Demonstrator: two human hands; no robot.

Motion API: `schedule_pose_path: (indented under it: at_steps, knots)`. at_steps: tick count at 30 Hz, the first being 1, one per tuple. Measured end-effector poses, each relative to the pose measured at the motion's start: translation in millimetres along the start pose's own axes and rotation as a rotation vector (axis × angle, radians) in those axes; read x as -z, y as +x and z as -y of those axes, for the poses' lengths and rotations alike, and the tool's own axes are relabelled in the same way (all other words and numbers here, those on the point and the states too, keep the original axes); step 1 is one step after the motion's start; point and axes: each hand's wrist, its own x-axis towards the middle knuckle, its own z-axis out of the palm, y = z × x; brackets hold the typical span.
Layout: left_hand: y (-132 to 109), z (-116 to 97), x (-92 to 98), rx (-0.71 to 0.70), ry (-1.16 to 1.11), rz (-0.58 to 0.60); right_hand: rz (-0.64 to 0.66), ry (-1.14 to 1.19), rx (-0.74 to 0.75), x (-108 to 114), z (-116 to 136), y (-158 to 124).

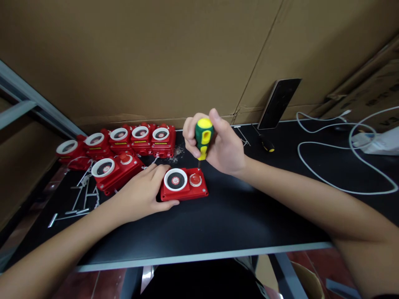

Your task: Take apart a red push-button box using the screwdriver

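Observation:
A red box (pixel 199 192) with a white-ringed black disc (pixel 175 180) and a red round button lies flat on the black table. My left hand (pixel 146 189) grips its left end, fingers over the far side and thumb along the near side. Upright over the box's far right corner stands a screwdriver (pixel 204 135) with a green and yellow handle. My right hand (pixel 222 143) is closed round that handle, and the tip meets the corner screw. Just left of my left hand sits another red box (pixel 116 176) of the same kind, tilted slightly.
Several more red boxes (pixel 162 143) stand in a row along the cardboard wall (pixel 156 62). Small metal T-shaped rods (pixel 75 214) lie at the left. A phone (pixel 279 104) leans on the wall, near a second screwdriver (pixel 266 143). A white cable (pixel 349 193) loops across the right.

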Motion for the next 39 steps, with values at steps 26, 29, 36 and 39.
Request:
schedule_pose_path:
  at_steps: [26, 29, 36, 39]
  knots:
    - [-1.1, -0.8, 1.0, 0.007, 0.029, 0.008, 0.072, 0.103, -0.017, -3.3, -1.4, -5.1]
    - [-1.3, -0.3, 1.0, 0.009, 0.031, 0.009, 0.100, 0.148, 0.028, -3.9, -2.3, -5.4]
    - [-1.2, 0.2, -1.5, -0.007, 0.030, 0.004, 0.104, 0.129, 0.097, -2.9, -7.4, -5.5]
    - [-0.8, -0.4, -1.1, -0.004, 0.032, 0.005, 0.078, 0.102, 0.082, -3.2, -4.4, -5.3]
